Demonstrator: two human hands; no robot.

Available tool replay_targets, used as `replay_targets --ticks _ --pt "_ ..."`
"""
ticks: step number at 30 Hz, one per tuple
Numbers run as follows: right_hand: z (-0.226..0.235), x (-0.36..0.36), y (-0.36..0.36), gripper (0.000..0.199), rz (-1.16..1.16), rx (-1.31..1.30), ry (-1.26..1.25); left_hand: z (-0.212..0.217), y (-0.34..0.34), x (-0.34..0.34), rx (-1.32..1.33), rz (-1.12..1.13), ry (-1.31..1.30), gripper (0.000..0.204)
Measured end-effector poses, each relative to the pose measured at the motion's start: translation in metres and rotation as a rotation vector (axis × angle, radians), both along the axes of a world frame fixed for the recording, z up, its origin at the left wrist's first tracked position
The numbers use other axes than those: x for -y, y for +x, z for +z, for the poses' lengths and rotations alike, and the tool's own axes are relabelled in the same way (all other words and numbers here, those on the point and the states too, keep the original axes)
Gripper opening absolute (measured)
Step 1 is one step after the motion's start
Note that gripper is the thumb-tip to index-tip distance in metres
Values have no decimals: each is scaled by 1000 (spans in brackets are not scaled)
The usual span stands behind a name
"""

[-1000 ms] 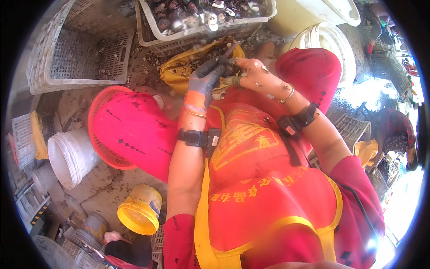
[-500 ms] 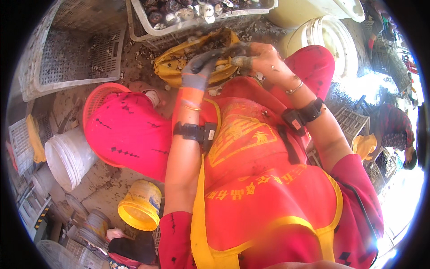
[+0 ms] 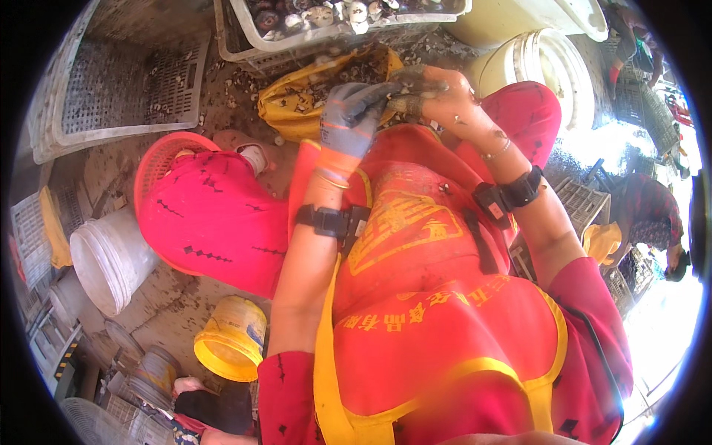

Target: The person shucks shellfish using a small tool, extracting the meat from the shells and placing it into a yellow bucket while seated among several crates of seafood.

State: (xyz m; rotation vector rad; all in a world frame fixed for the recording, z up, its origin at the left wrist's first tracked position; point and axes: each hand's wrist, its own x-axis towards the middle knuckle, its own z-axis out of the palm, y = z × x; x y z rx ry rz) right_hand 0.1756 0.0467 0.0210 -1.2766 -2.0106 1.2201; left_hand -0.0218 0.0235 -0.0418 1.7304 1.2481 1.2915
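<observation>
Both hands work one muddy shell [image 3: 406,95] between the knees: the gloved left hand [image 3: 352,117] is closed around it from the left, and the bare right hand [image 3: 452,100] pinches its far end. It sits just above the yellow sack [image 3: 297,96] of shells. Judging by the still heaped white crate [image 3: 348,22] beyond, plenty remains; the yellow bucket [image 3: 231,337] near left looks empty.

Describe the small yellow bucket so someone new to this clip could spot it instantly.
Start from the person's red and yellow apron filling the middle of the view, then look past the bare left forearm toward the lower left. The yellow bucket lies tilted on the muddy ground there. It is the only yellow one; the large bucket up and left of it is white.
</observation>
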Motion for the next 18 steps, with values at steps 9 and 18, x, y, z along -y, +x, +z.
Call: replay_targets --ticks 9,18 --pt "-7 -6 -17 35 -142 -47 -85 -11 -20 -1 418 331 -573 25" --pt "27 -60 -17 23 -256 218 496 -16 -15 -3 623 430 -794 24"
